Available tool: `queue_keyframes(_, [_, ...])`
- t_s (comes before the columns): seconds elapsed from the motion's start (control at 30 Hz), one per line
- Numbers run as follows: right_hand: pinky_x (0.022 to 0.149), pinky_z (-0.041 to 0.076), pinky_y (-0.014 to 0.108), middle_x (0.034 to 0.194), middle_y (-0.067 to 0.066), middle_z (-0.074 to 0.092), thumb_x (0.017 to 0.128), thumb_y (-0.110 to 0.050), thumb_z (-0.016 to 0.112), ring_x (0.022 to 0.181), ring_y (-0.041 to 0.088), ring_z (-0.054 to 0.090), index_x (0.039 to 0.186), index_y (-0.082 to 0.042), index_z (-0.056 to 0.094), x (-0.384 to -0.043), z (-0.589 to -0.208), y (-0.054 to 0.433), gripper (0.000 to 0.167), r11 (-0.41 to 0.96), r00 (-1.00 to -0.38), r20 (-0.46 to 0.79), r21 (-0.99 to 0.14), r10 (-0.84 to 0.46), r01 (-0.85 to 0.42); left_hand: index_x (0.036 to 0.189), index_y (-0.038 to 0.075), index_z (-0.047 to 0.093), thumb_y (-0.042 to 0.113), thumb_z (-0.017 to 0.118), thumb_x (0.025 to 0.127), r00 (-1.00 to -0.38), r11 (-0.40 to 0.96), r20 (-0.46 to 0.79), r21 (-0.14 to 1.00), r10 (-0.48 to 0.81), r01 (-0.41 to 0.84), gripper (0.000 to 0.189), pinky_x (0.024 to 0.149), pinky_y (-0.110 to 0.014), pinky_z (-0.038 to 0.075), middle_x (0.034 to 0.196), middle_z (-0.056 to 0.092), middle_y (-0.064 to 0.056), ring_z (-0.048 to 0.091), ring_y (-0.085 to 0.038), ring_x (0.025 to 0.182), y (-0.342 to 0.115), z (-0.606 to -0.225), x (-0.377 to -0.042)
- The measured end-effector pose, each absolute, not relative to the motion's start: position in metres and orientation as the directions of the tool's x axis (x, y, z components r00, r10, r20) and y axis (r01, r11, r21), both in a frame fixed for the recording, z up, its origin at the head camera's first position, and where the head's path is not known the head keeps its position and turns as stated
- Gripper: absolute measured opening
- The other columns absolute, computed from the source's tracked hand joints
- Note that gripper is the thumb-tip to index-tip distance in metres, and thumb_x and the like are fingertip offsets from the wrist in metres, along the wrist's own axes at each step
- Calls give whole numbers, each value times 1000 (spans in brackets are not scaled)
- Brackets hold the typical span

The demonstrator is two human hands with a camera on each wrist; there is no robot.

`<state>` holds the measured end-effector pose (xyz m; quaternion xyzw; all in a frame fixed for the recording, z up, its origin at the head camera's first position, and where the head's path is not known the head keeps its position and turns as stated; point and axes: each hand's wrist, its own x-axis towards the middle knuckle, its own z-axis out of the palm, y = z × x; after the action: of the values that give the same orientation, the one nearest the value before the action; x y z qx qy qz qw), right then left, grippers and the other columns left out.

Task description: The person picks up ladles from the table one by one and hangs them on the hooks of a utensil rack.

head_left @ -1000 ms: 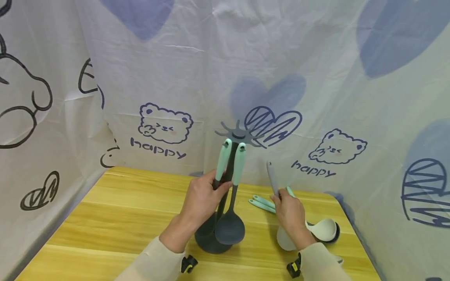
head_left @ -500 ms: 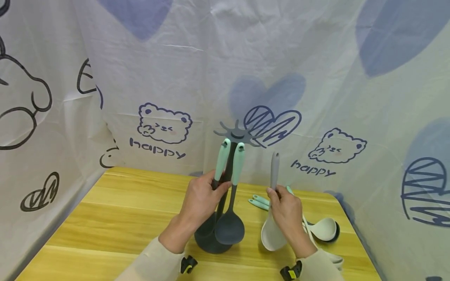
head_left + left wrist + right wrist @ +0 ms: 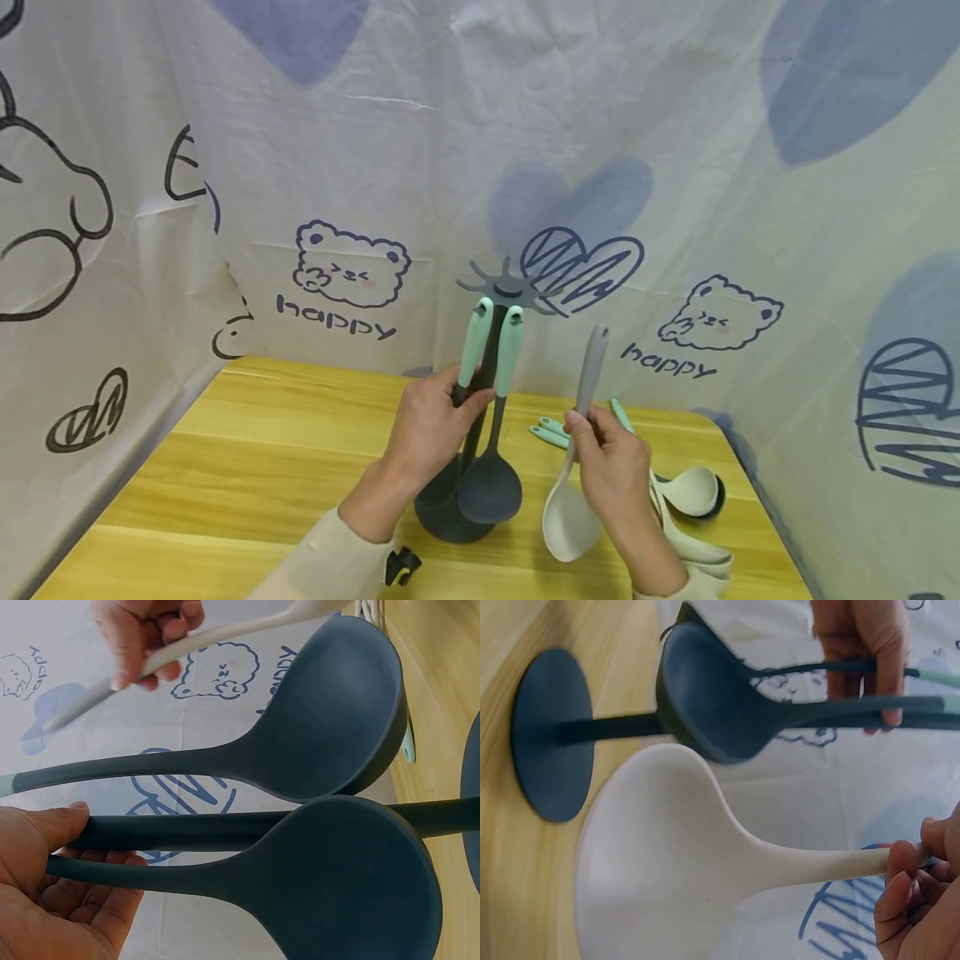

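My left hand (image 3: pixel 427 417) grips the dark pole of a utensil stand (image 3: pixel 180 832), whose ring of hooks (image 3: pixel 508 287) spreads at the top. Two dark utensils with mint handles hang on it: a ladle (image 3: pixel 491 487) in front, and a second dark utensil (image 3: pixel 352 877) whose stem lies across my left fingers in the left wrist view. To the right, my right hand (image 3: pixel 615 467) pinches a white ladle (image 3: pixel 572 523) near where its grey handle meets the white stem. This ladle is held bowl down, handle up, apart from the stand.
Mint-handled utensils (image 3: pixel 551 432) lie behind my right hand on the wooden table (image 3: pixel 262 467). A white ladle (image 3: pixel 693 490) overlaps a dark one at the right, and more white utensils (image 3: pixel 705 554) lie nearer. A printed cloth (image 3: pixel 420 167) hangs behind.
My right hand has brought the white ladle leftward and nearer to me, and its bowl now shows beside the hand. My left hand and the stand have stayed in place.
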<state>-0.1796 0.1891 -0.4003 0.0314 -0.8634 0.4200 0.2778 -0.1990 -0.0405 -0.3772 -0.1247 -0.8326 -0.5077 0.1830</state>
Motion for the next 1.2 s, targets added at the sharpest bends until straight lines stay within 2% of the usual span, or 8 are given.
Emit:
queue_keyframes(0.2, [46,41,21,61,-5,64,101,-22,73,52,4,52,96,-14,80,-162,-393,178,11,610,-806,574,-693,144,-385,102,16,74,23,79,97,-903,451,428,802,26,393,10,53,-28,48,76,70,1,58,-13,62,-40,-377,-199])
queue_keyframes(0.47, [46,42,19,75,-4,75,98,-15,76,53,2,53,96,-13,80,-149,-378,169,6,585,-757,648,-646,81,-491,100,16,73,23,79,97,-898,458,439,793,30,402,10,50,-27,45,69,64,4,55,-12,57,-41,-376,-198])
queue_keyframes(0.8, [44,37,18,73,-7,72,98,-13,76,53,2,48,97,-14,80,-147,-365,165,4,586,-708,706,-579,15,-566,99,16,72,24,79,97,-897,464,441,788,32,404,10,50,-27,46,67,62,4,56,-12,57,-42,-375,-199])
queue_keyframes(1.0, [43,36,18,65,-8,61,97,-10,76,52,1,45,98,-11,80,-149,-360,164,4,580,-672,741,-537,-23,-612,101,16,73,24,79,97,-899,462,437,791,32,401,11,51,-28,47,71,66,3,58,-13,59,-41,-375,-198])
queue_keyframes(1.1, [43,35,17,62,-10,55,97,-11,76,51,0,44,98,-13,80,-151,-358,164,4,598,-666,745,-518,-36,-612,102,16,73,25,79,97,-899,463,438,791,30,401,12,53,-28,49,73,67,3,59,-12,61,-42,-375,-198])
queue_keyframes(1.2, [43,34,17,63,-11,57,97,-11,76,50,0,43,99,-14,80,-154,-358,165,5,604,-668,743,-511,-48,-612,103,16,73,26,79,97,-899,466,437,789,31,400,13,54,-28,50,74,68,3,59,-12,62,-42,-376,-198])
